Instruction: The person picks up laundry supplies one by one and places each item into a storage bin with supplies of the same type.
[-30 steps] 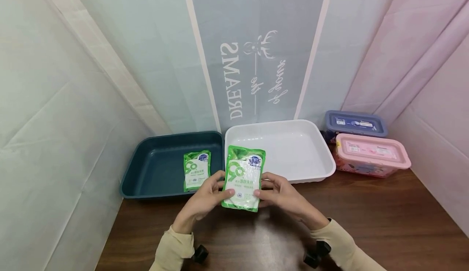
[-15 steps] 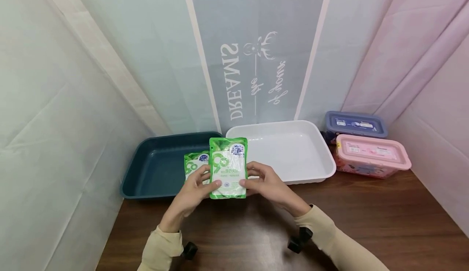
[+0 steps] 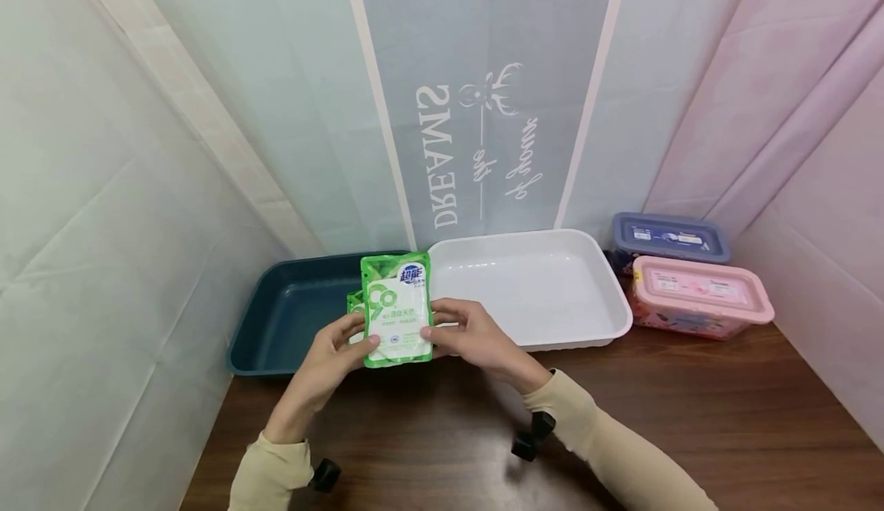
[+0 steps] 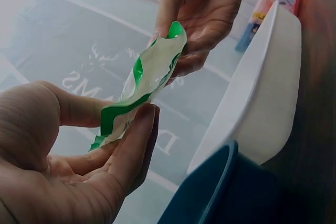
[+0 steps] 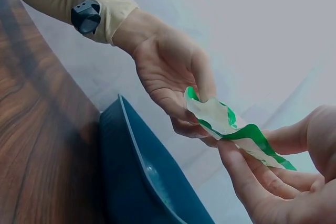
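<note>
A green-and-white pouch (image 3: 397,308) is held upright between both hands, its printed front toward the head camera. My left hand (image 3: 328,354) pinches its lower left edge, thumb in front and fingers behind. At the lower right edge my right hand (image 3: 476,338) pinches it the same way. Both wrist views show the pouch (image 4: 144,77) from below, raised above the tray rims. Behind it, a second similar pouch (image 3: 355,304) lies in the dark teal tray (image 3: 265,369), mostly hidden by the held pouch and left hand.
A white tray (image 3: 518,281) stands right of the teal one, their sides nearly touching. Farther right are a pink lidded box (image 3: 700,292) and a blue lidded box (image 3: 670,236). All stand on a dark wooden table (image 3: 428,442), with a printed curtain (image 3: 483,35) behind.
Both hands have carried the pouch leftward, from in front of the white tray to over the teal tray's right part. It now covers most of the second pouch.
</note>
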`<state>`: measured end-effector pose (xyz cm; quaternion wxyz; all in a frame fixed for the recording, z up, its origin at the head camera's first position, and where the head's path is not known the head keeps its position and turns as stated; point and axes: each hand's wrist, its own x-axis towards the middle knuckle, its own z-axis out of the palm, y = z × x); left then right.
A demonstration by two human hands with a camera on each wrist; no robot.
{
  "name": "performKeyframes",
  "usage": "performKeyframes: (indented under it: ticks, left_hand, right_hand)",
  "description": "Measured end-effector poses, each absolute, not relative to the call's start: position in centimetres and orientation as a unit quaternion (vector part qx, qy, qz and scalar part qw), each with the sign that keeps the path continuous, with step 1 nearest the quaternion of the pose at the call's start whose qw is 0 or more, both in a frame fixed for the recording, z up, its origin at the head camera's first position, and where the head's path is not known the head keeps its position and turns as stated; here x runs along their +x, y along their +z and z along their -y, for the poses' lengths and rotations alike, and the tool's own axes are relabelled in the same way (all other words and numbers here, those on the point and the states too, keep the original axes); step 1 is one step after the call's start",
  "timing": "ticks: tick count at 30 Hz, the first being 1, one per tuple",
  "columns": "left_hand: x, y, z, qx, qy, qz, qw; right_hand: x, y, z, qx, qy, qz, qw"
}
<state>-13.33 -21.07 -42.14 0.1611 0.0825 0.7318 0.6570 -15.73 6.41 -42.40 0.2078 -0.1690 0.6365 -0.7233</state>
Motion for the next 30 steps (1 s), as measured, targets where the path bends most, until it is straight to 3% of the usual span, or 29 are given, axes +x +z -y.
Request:
performKeyframes:
  ticks: [17, 30]
  left_hand:
    - [-13.6, -40.5, 23.6, -0.001, 0.613, -0.788, 0.056]
    - [-14.2, -39.9, 26.4, -0.036, 0.553, -0.832, 0.025]
  right_hand:
    - [-17.5, -41.4, -2.3, -0.179, -0.708, -0.654, 0.196]
    - [-19.1, -42.0, 1.9, -0.141, -0.727, -0.646, 0.185]
